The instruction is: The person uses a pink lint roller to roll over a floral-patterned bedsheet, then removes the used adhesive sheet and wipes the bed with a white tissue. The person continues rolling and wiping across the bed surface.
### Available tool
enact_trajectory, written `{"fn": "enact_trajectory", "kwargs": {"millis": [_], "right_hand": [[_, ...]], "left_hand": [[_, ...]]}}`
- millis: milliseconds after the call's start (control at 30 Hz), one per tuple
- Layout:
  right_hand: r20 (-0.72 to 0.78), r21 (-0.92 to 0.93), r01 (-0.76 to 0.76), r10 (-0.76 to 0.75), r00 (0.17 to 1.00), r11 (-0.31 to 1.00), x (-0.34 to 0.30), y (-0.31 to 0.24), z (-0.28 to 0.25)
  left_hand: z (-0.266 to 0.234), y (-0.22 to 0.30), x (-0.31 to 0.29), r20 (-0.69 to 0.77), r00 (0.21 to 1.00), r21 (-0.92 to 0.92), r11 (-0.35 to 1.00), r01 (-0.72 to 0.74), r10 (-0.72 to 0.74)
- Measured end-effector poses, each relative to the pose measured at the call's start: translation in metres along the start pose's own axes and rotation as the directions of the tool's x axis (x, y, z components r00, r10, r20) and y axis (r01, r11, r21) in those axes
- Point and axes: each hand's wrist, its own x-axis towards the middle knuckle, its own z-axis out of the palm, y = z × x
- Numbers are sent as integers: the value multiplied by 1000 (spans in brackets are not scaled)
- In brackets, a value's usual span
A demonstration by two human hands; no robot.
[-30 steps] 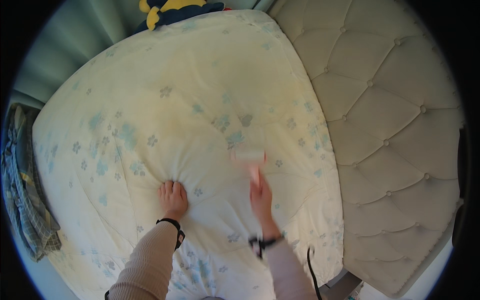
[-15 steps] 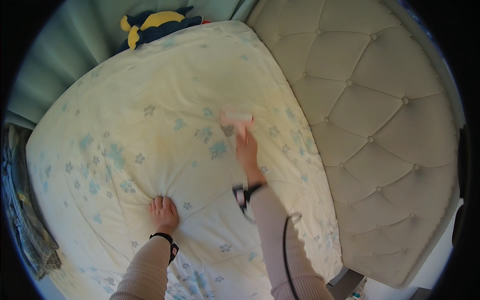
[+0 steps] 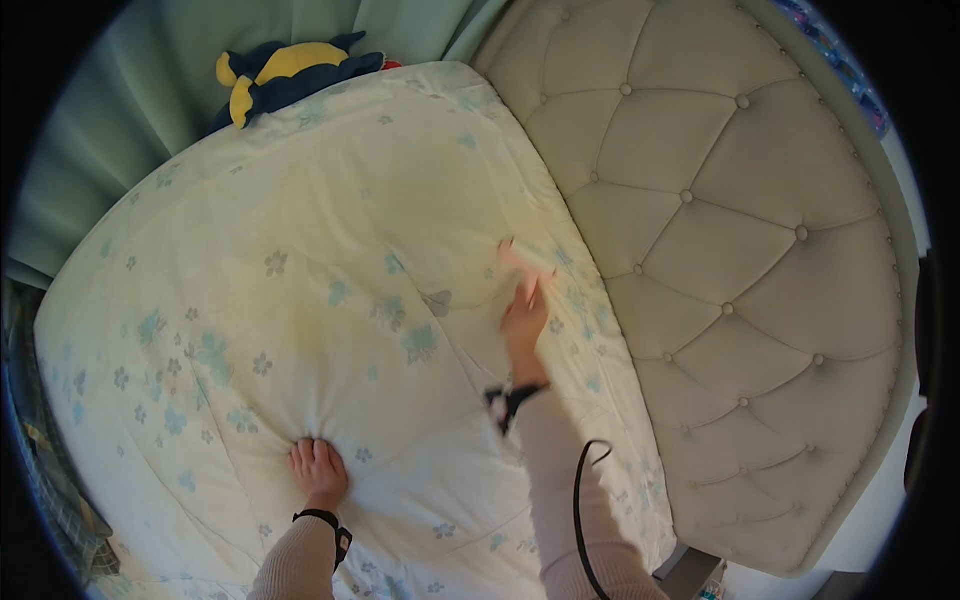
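My right hand point(image 3: 523, 325) is closed round the handle of a pink lint roller point(image 3: 526, 260) with a white roll. The roller lies against the white bed sheet point(image 3: 310, 350), which has blue and grey flowers, not far from the headboard side; motion blurs it a little. My left hand point(image 3: 319, 473) rests palm down on the sheet nearer to me, fingers laid out and pressing creases into the cloth. Each wrist wears a black band with a small device.
A tufted beige headboard point(image 3: 755, 270) runs along the right side of the bed. At the far edge lies a dark blue and yellow plush toy point(image 3: 295, 70), by a pale green curtain point(image 3: 110, 130). Dark checked cloth point(image 3: 50, 480) hangs at the left edge.
The lint roller in my right hand has moved right toward the headboard and turned to a slant. My left hand stays pressed on the sheet while the whole view has shifted slightly.
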Motion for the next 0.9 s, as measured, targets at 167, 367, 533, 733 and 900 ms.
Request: {"fn": "enact_trajectory", "kwargs": {"millis": [167,367,533,733,900], "right_hand": [[295,-19,-336,326,898,942,154,-15,1],[444,-93,-292,302,843,952,34,-7,-122],[354,-181,-553,579,735,813,-146,-11,-260],[410,-59,-283,282,867,957,8,-14,-143],[318,-30,-381,370,873,924,101,14,-66]], "left_hand": [[1,0,0,21,999,-14,1000,28,-27],[3,0,-1,20,999,-56,998,39,-37],[0,1,0,15,999,-30,999,32,-32],[-1,3,1,42,998,-32,998,48,-46],[0,-1,0,2,1000,2,1000,6,-6]]}}
